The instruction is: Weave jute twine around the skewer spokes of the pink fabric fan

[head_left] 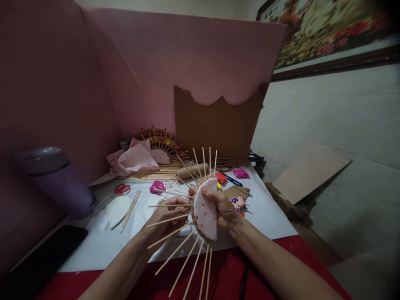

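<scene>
From the head view, the right hand (223,208) has its grip closed around a fabric-covered half disc (206,214), thumb across the dotted cloth. Thin wooden sticks (181,254) fan out from the disc's edge, above and below the hands. The left hand (170,214), just left of the disc, has its grip pinched on one of the sticks pointing leftward, the fingers threaded among several others.

Beyond the grip, on the white sheet covering the table (103,246), lie a roll of twine (192,171), a pink clip (157,187) and a red one (221,178). Farther left of the left hand sit red-handled scissors (121,189), a pale oval cutout (117,210) and a purple container (59,179). A finished fan-shaped piece (161,146) leans against the pink board behind.
</scene>
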`<move>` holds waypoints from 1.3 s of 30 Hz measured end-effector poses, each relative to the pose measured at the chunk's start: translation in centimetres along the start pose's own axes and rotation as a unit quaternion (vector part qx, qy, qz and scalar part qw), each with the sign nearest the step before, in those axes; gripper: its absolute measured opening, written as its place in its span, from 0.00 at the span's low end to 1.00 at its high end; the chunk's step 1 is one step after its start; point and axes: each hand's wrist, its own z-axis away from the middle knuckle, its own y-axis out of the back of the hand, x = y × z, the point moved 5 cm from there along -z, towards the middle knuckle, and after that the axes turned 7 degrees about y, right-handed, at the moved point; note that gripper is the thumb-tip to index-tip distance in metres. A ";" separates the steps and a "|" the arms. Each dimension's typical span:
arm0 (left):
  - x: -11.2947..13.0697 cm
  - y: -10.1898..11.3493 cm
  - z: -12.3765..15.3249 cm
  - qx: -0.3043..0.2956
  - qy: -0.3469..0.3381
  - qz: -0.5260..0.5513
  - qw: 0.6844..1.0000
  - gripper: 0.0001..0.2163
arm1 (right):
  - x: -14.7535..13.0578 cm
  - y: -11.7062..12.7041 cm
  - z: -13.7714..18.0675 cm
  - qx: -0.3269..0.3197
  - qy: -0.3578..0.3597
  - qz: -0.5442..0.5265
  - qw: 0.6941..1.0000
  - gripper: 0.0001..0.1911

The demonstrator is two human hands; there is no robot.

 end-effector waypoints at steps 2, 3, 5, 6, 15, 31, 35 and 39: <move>-0.1 0.0 0.0 0.008 0.008 0.005 1.000 0.09 | 0.1 0.2 -0.1 0.002 0.005 0.013 1.000 0.09; -0.1 0.1 0.1 0.011 0.013 0.006 1.000 0.10 | 0.1 0.2 -0.1 0.003 0.008 0.020 1.000 0.09; -0.2 0.2 0.1 0.008 0.016 0.006 1.000 0.09 | 0.1 0.2 -0.1 0.005 0.010 0.028 1.000 0.09; -0.2 0.2 0.1 0.001 0.013 0.006 1.000 0.09 | 0.1 0.1 -0.1 0.003 0.009 0.028 1.000 0.09; -0.8 0.8 -0.4 0.014 -0.027 0.028 0.999 0.07 | 1.6 0.2 -0.7 0.002 -0.043 -0.051 0.998 0.10; -0.2 0.5 0.5 0.118 -0.164 -0.129 0.971 0.09 | 0.8 0.0 -0.9 0.024 -0.002 -0.088 0.996 0.09; -0.3 0.2 0.6 0.102 -0.166 -0.121 0.973 0.09 | 1.2 -0.3 -0.6 0.020 -0.006 -0.080 0.997 0.10; 0.2 0.4 0.8 0.099 -0.178 -0.083 0.975 0.09 | 1.9 -0.4 -0.1 -0.007 -0.037 -0.070 0.997 0.13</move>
